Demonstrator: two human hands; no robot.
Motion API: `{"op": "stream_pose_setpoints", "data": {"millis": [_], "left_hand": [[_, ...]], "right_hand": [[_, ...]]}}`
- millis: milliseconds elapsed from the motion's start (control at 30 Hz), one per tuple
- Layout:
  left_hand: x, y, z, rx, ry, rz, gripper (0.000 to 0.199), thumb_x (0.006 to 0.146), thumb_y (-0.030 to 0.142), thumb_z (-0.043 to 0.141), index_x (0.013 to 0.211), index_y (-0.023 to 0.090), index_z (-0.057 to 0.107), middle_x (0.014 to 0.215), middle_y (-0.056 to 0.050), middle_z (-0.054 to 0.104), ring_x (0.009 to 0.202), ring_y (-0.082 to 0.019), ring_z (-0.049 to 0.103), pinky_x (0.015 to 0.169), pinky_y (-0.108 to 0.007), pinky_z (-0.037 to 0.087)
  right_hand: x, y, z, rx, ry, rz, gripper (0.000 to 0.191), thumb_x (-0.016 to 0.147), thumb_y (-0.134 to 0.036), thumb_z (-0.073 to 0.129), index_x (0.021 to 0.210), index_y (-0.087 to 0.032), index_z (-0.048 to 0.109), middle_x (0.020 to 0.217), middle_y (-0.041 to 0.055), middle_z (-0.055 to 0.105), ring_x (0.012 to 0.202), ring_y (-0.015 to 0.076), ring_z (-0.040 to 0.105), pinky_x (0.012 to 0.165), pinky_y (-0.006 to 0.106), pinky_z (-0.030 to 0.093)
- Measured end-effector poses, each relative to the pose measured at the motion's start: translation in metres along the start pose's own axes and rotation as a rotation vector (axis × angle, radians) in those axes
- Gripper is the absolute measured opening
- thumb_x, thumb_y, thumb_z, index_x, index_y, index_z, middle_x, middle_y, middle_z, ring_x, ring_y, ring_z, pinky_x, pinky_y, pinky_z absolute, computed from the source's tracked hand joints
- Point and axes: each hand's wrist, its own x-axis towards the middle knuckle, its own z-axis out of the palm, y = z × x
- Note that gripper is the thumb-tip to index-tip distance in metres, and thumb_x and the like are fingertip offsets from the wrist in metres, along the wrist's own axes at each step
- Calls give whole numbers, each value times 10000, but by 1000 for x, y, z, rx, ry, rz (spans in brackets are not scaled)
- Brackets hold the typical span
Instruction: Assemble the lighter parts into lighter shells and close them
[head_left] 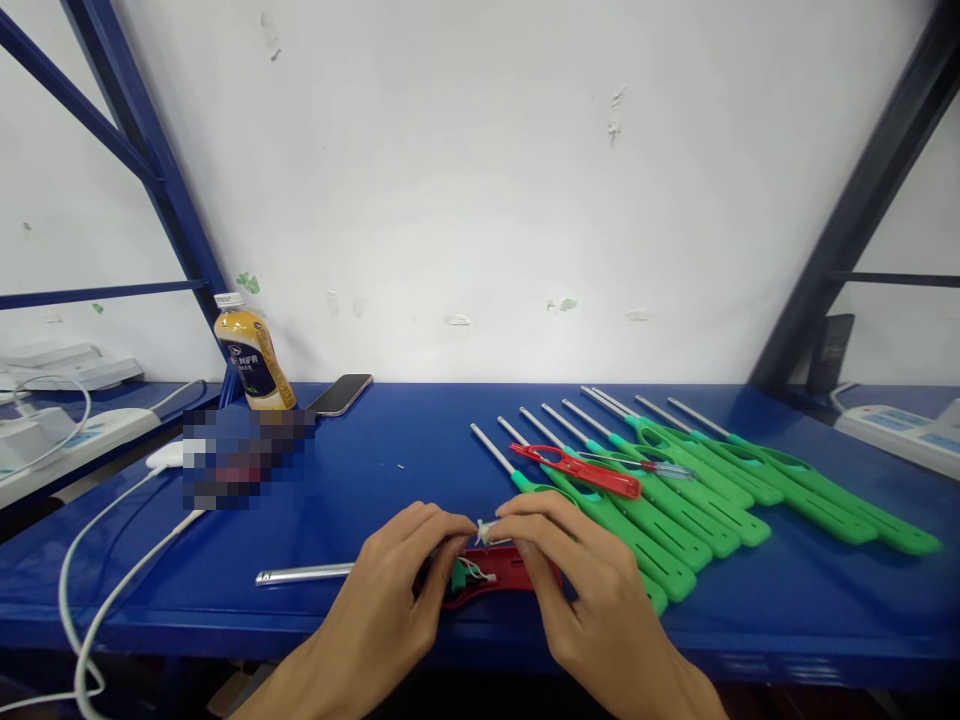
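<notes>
My left hand [409, 570] and my right hand [581, 565] meet near the table's front edge, fingers pinched together. Between their fingertips is a small whitish part [484, 532], too small to make out fully. Just below lies an opened red lighter casing [514, 571], with thin white wires [474, 568] and a green piece inside. Its metal tube [304, 574] sticks out to the left, past my left hand. My fingers cover part of the casing.
Several green long-necked lighters [675, 490] lie in a row at right. On them rest a red casing half [577, 468] and a screwdriver [664, 468]. A drink bottle [253, 355], a phone [343, 394] and white cables [120, 590] occupy the left side.
</notes>
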Motion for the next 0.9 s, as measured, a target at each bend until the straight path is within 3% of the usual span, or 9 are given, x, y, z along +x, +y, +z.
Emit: {"op": "stream_pose_setpoints", "data": {"millis": [900], "left_hand": [[-1,-3,1,-25,14,14,187,1063,122,532,1070,247,671,891,18,714,771,-141,667,713,-243,511]], "right_hand": [[1,2,-1,-1,-22,-5,395,980,14,469,1178,-253,682,1156,56,735,1040,180,742,894,310,594]]}}
